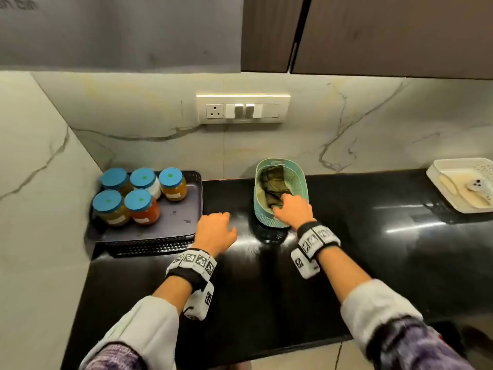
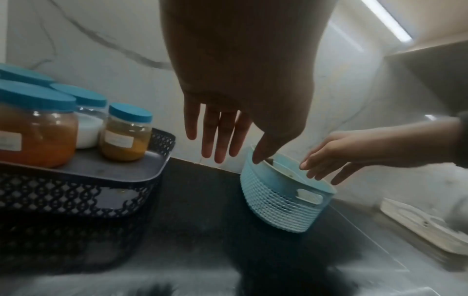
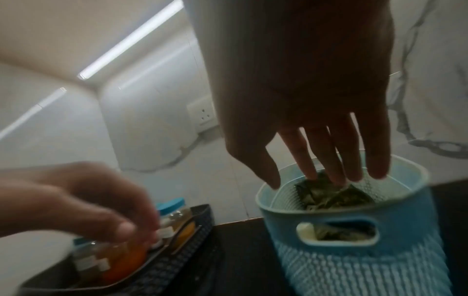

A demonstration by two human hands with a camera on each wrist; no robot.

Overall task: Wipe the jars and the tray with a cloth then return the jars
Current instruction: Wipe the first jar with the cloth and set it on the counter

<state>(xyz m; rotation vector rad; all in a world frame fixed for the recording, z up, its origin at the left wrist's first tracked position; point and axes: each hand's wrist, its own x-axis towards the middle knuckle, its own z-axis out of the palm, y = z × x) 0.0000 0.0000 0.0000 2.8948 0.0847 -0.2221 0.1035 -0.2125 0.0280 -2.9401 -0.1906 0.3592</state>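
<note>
A glossy black countertop [image 1: 346, 236] is running along a white marble-veined backsplash [image 1: 360, 124]. A switch panel [image 1: 242, 109] is sitting on the backsplash above the countertop, dark wood-grain cabinets [image 1: 373, 33] are hanging higher up, and a strip light [image 3: 131, 40] is glowing beneath them.

The bench [image 1: 346, 249] is black stone, polished to a gloss that mirrors the lights. The wall [image 1: 346, 124] behind is pale veined marble, smooth with a soft sheen. The jars [image 1: 138, 196] are clear and glossy, glass or plastic unclear, with matt blue plastic lids and paper labels. The tray [image 1: 176, 220] is dark matt plastic with a perforated lattice rim. The basket [image 1: 277, 217] is teal plastic with a knit-like ribbed texture; in it lies a crumpled green cloth [image 1: 272, 188]. Far right, a white plastic dish [image 1: 440, 180] looks smooth.
</note>
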